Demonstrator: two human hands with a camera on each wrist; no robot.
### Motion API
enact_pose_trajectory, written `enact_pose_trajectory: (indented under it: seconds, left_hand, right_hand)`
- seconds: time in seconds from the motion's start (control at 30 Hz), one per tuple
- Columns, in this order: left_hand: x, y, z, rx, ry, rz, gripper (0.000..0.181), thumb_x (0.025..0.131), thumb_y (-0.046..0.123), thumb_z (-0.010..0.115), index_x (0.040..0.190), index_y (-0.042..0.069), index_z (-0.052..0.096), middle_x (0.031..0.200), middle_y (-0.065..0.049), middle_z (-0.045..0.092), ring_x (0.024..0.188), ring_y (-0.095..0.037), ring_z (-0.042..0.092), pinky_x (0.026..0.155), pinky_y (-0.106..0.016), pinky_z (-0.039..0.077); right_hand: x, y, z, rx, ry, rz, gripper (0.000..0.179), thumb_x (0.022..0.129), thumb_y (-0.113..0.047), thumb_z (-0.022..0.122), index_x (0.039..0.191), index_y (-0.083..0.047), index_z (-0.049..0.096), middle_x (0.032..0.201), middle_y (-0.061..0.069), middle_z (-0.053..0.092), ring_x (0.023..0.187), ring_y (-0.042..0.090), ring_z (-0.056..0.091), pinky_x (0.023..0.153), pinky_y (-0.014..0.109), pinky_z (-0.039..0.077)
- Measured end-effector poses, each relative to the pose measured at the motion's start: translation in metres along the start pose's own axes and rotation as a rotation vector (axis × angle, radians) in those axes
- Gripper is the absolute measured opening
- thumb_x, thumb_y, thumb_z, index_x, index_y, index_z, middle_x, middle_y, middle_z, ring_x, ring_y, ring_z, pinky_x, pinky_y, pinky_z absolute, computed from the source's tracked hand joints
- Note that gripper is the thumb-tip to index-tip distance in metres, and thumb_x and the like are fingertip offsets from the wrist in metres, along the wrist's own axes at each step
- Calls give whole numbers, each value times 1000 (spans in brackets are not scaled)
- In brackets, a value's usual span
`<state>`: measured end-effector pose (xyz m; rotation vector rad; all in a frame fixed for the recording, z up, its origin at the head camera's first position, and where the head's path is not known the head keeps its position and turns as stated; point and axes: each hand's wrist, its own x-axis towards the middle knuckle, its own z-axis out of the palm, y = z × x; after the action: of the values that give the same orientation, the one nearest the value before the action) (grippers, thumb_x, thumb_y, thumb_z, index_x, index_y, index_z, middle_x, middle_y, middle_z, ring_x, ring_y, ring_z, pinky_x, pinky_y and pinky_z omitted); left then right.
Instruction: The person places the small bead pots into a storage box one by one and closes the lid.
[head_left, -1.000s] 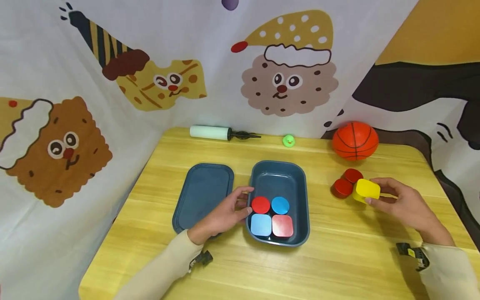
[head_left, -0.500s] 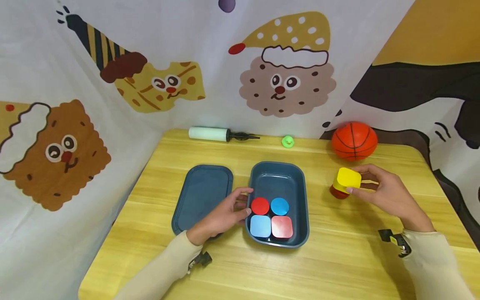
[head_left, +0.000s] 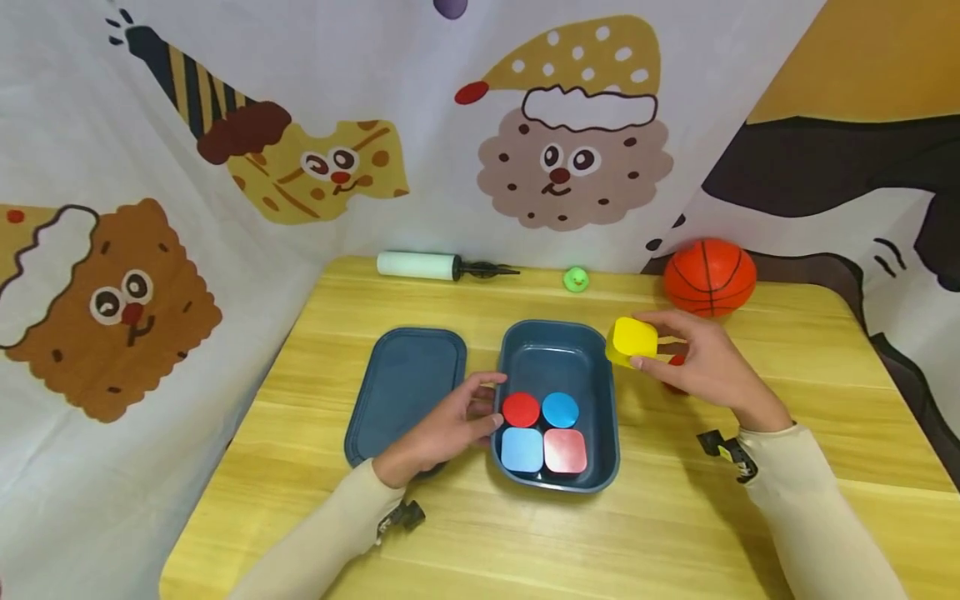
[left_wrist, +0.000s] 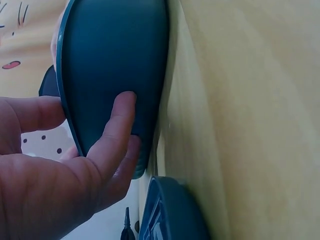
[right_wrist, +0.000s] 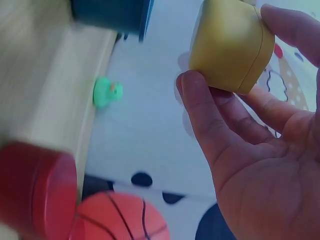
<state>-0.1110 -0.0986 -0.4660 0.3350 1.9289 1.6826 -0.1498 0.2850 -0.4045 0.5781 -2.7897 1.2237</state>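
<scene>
My right hand [head_left: 705, 358] pinches a small yellow rounded-square lidded container [head_left: 632, 340] between thumb and fingers, close over the right rim of a dark blue box [head_left: 611, 433]. A seam runs round the yellow container [right_wrist: 230, 45] in the right wrist view. Inside the box's near half sit a red round piece [head_left: 521, 409], a blue round piece [head_left: 560, 410], a light blue square one [head_left: 522, 450] and a pink square one [head_left: 565, 451]. On the box's left side, my left hand [head_left: 450, 425] rests with fingers against the outer wall [left_wrist: 110, 55] and one digit at the rim.
A matching dark blue lid [head_left: 408, 387] lies left of the box. Red round containers [right_wrist: 35, 185] stand on the table, mostly hidden behind my right hand in the head view. Along the back are a white pump [head_left: 420, 266], a green duck [head_left: 576, 279] and an orange basketball [head_left: 710, 279].
My right hand has carried the yellow container leftward, from beside the red round containers to above the box's right rim. My left hand has stayed at the box.
</scene>
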Motion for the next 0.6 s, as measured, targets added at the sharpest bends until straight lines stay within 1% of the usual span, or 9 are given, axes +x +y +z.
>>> enact_pose_trajectory:
  seconds: [0.1,0.17,0.23,0.3,0.37,0.4,0.5,0.6]
  left_hand:
    - [0,1,-1,-2,-4,-4,59,107,6,59,161,17,38,151,-21,49,133,-36,61,88,-43,64]
    - [1,1,-1,-2,-2,-3,59,107,5,59,161,17,38,151,-22,49,133,-37,61,88,-44,64]
    - [1,1,-1,-4,1,-6,59,107,5,59,161,17,38,151,-22,49,133,-37,61,88,-43,64]
    - [1,0,-1,-7,1,-8,59,107,6,59,161,18,38,151,-22,49,133,-36,61,88,-43,64]
    - [1,0,-1,-13,1,-12,59,106,6,60,160,18,39,151,-22,48,133,-36,60,88,-44,64]
    - [1,0,-1,-14,0,-15,59,106,6,60,160,18,39,151,-23,48,132,-36,60,89,-44,64]
    - [1,0,-2,-19,-2,-22,59,106,6,60,160,18,39,150,-23,48,130,-34,61,88,-43,64]
    - [2,-1,-2,-22,-5,-25,60,106,7,61,160,16,38,149,-23,48,128,-33,61,88,-43,64]
  right_hand:
    - [9,-5,10,7,-13,-4,59,88,-19,89,141,-10,66,136,9,68,110,27,68,89,14,57]
    - [14,-8,16,2,-27,-1,58,88,-21,88,141,-11,66,137,8,67,113,26,66,91,19,58]
    - [19,-10,23,-11,-40,-5,57,89,-23,88,141,-11,66,137,8,67,114,26,66,92,27,61]
    - [24,-11,29,-25,-56,-19,57,89,-25,87,140,-11,65,136,9,67,113,27,66,93,39,64]
    - [29,-13,36,-29,-68,-35,57,89,-25,87,139,-10,66,135,10,68,111,29,68,92,50,64]
    - [31,-14,40,-32,-75,-41,56,89,-25,87,139,-10,66,134,10,68,110,29,69,91,52,64]
    - [37,-19,50,-38,-93,-57,57,88,-26,88,138,-9,66,134,12,68,107,30,69,89,54,64]
    - [43,-23,62,-35,-113,-60,59,87,-28,89,138,-10,65,134,10,67,105,28,68,89,52,64]
